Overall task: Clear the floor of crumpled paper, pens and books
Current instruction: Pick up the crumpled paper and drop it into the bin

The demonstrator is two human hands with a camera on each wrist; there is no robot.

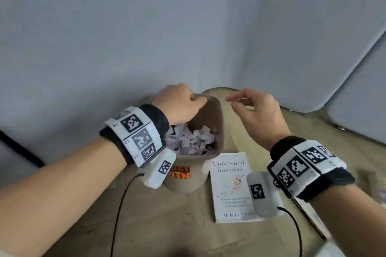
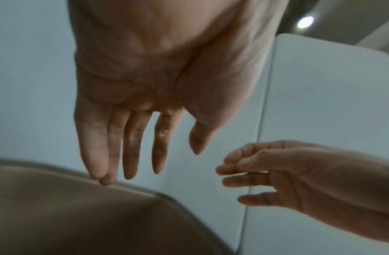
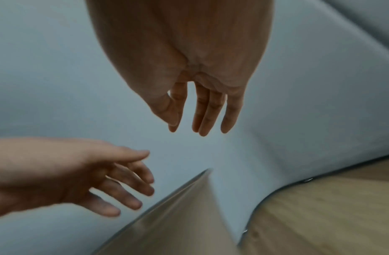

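At the centre of the head view a tan bin is seen on the wooden floor, filled with crumpled paper, and a white book is laid flat on the floor just beside it, toward the lower right. The left hand is held over the bin's upper left rim with fingers straight and loosely spread, nothing being gripped. The right hand is poised right of the rim, its fingers relaxed and empty; no pens can be made out.
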